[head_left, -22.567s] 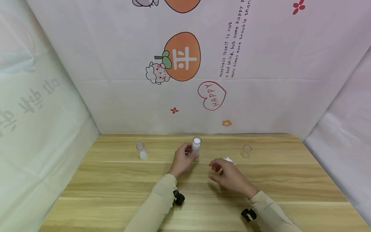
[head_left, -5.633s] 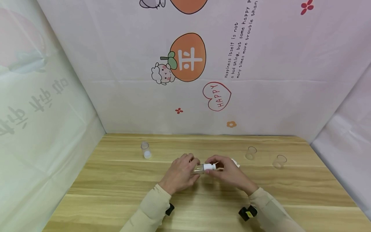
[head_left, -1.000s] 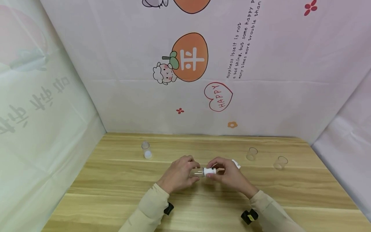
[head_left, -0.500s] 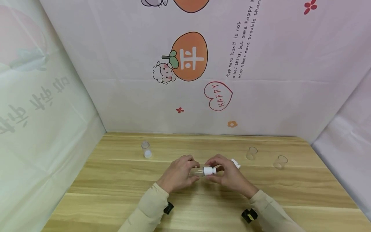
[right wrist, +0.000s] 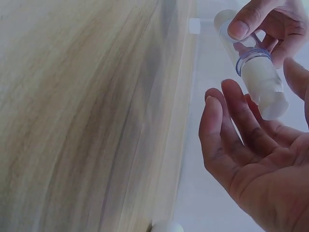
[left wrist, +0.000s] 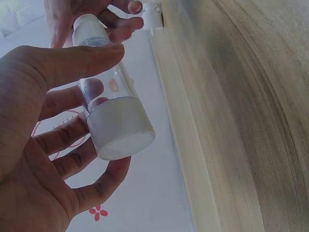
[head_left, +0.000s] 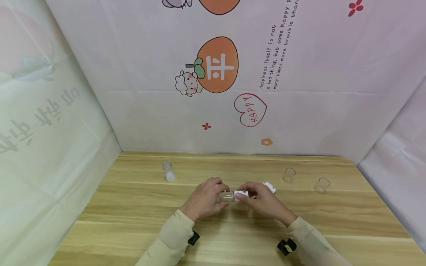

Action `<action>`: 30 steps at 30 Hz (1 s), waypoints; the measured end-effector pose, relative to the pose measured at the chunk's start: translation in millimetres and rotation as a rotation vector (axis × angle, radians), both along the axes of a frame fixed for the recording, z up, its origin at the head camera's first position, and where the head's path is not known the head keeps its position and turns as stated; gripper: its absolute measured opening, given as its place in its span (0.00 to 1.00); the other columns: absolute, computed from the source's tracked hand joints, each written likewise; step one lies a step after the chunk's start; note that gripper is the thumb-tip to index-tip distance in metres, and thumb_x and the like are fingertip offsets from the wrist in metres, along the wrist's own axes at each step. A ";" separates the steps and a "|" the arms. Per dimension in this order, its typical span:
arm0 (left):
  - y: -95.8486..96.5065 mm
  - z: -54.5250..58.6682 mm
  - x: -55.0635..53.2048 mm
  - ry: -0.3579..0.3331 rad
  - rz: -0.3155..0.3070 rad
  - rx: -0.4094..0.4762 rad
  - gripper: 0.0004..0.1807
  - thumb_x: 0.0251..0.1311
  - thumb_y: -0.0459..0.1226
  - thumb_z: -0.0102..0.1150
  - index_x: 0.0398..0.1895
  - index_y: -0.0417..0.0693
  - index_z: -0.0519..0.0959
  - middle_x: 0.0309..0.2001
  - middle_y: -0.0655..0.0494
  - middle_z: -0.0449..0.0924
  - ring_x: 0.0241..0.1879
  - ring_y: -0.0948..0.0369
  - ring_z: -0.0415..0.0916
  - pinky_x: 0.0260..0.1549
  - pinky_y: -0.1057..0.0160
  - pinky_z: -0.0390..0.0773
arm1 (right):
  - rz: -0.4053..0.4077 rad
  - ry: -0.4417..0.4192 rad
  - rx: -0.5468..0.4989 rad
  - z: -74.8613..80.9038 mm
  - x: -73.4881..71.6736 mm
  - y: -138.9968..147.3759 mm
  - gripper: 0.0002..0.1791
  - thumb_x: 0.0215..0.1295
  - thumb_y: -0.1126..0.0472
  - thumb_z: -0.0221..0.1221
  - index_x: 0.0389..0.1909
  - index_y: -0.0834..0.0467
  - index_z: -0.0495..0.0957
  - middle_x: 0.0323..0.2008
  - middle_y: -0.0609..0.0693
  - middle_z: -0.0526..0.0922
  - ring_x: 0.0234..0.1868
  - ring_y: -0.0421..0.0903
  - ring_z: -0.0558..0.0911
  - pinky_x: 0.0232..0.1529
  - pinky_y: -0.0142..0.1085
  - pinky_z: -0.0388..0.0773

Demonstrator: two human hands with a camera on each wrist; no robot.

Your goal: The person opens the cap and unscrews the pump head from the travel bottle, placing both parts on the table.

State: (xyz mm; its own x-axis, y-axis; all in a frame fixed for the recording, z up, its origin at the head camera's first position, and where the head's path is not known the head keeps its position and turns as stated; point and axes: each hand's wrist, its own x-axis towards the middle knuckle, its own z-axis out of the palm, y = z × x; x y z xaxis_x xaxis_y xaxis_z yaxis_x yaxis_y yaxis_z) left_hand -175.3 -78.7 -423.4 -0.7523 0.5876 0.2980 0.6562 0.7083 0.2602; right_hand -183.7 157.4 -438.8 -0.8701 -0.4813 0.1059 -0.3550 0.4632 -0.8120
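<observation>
My left hand (head_left: 205,198) holds a small clear bottle (head_left: 227,197) with a white base and a white collar, tilted nearly sideways above the table. In the left wrist view, the thumb and fingers press the bottle's clear body (left wrist: 108,82) from opposite sides. Around the white collar (right wrist: 263,87) lies my right hand (head_left: 263,199), its thumb over it in the head view. The right wrist view shows the right fingers (right wrist: 212,116) loosely bent and spread, with visible gaps beside the collar. Contact there is hard to tell.
A white pump-like piece (head_left: 269,187) lies just behind the right hand. Two clear caps (head_left: 288,175) stand at the right on the wooden table (head_left: 133,221). Another clear container (head_left: 168,171) with a white part is at the left. White printed cloth (head_left: 149,122) encloses the back and sides.
Over the last second the bottle stays in the left hand while the right thumb and fingers shift around its collar. A second clear cap has appeared at the right since the earliest frame.
</observation>
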 end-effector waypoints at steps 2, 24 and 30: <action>0.2 0.2 -0.3 0.004 0.002 -0.001 0.18 0.55 0.45 0.77 0.47 0.49 0.86 0.41 0.57 0.80 0.38 0.63 0.74 0.37 0.66 0.77 | 0.011 -0.012 -0.005 0.1 -0.3 0.1 0.15 0.73 0.49 0.61 0.46 0.57 0.84 0.33 0.51 0.84 0.29 0.43 0.79 0.27 0.33 0.76; -0.8 0.1 -0.4 -0.014 0.003 -0.011 0.18 0.55 0.45 0.77 0.47 0.48 0.87 0.41 0.59 0.79 0.37 0.64 0.72 0.36 0.67 0.76 | 0.037 0.077 -0.061 -4.7 -1.2 0.1 0.13 0.64 0.59 0.70 0.47 0.55 0.82 0.42 0.46 0.85 0.40 0.45 0.83 0.38 0.39 0.84; -0.7 -0.4 -1.1 -0.008 0.002 -0.013 0.19 0.55 0.45 0.77 0.47 0.48 0.87 0.41 0.59 0.79 0.37 0.64 0.73 0.36 0.67 0.76 | 0.049 0.124 -0.089 -5.8 -1.1 0.2 0.16 0.60 0.67 0.71 0.48 0.54 0.81 0.45 0.47 0.84 0.42 0.44 0.83 0.39 0.41 0.85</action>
